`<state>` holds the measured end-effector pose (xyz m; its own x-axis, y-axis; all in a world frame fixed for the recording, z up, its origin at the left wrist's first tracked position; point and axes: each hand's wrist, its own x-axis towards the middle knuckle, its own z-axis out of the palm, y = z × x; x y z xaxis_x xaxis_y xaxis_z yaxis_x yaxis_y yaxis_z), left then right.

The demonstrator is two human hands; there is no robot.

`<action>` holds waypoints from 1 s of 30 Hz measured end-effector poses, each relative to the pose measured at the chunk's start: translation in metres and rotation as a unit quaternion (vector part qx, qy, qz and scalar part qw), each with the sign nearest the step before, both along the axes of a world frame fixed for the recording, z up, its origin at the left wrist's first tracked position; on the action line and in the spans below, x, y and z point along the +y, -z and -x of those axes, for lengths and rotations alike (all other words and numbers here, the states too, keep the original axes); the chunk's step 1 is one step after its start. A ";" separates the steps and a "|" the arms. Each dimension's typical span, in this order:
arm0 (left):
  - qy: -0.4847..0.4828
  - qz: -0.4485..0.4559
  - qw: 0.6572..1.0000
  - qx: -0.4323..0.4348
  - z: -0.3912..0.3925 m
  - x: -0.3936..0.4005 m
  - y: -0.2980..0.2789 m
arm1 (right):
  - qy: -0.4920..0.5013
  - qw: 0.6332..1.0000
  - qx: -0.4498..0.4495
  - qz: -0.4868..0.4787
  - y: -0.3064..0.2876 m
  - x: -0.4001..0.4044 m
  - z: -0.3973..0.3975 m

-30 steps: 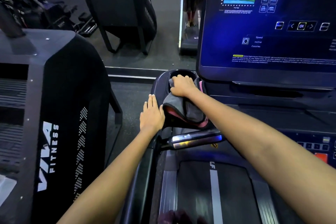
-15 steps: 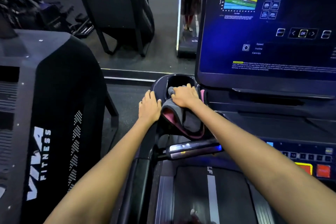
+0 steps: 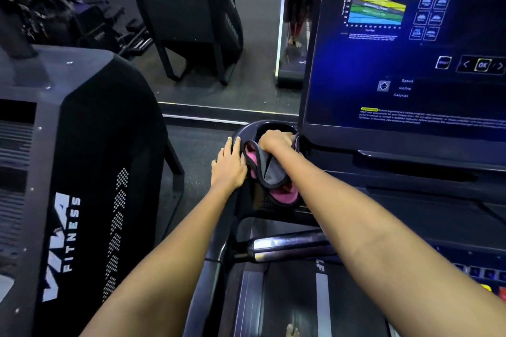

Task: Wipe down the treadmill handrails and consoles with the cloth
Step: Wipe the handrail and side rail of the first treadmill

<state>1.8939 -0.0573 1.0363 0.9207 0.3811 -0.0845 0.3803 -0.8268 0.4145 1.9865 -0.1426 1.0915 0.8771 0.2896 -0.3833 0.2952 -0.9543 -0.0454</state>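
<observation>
Two hands in view. Right hand (image 3: 276, 141) curled over 1 cloth (image 3: 269, 172), grey w/ pink underside, pressing it into the cup holder (image 3: 247, 128) at the console's left corner; cloth hangs down toward the person. Left hand (image 3: 228, 165) flat, fingers straight and together, resting on the holder's outer edge, touching the cloth. 1 lit screen (image 3: 397, 63) at right. 1 metal grip bar (image 3: 287, 245) below. 1 machine marked VIVA FITNESS (image 3: 65, 241) at left.

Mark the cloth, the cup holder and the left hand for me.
cloth (image 3: 273, 172), head view, on the grey fold below the right hand
cup holder (image 3: 247, 128), head view, on its left rim
left hand (image 3: 228, 165), head view, on the back of the hand
</observation>
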 end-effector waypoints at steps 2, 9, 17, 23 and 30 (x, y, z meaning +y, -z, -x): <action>-0.012 0.011 1.000 -0.006 -0.002 -0.001 0.001 | 0.004 0.998 -0.062 -0.001 0.005 0.003 -0.001; -0.019 0.023 1.000 -0.006 -0.005 0.000 0.003 | 0.039 0.998 -0.025 -0.049 0.005 0.007 -0.022; -0.018 0.024 1.000 -0.005 -0.006 0.000 0.004 | -0.002 0.996 0.088 0.028 -0.001 0.010 -0.028; -0.024 0.035 0.999 -0.007 -0.006 0.001 0.004 | -0.033 0.992 -0.042 0.113 0.002 0.017 -0.020; -0.018 0.031 0.999 -0.008 -0.005 0.001 0.003 | -0.044 0.991 -0.094 0.082 0.010 0.011 -0.024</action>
